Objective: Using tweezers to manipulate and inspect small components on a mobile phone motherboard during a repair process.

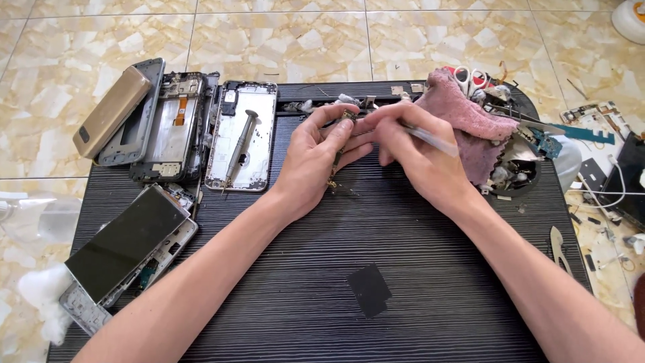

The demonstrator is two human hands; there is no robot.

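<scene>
Pinching a small narrow circuit board upright between thumb and fingertips, the left hand holds it over the middle of the black ribbed mat, grip pressed tight on the part. Right beside it, the right hand has its grip closed around a slim clear-handled tool, tip meeting the board's top end. Just right of that hand lies a pink cloth against a heap of parts. Left of the board, a screwdriver rests in an open phone frame. Nearer the mat's front edge sits a dark square patch.
</scene>
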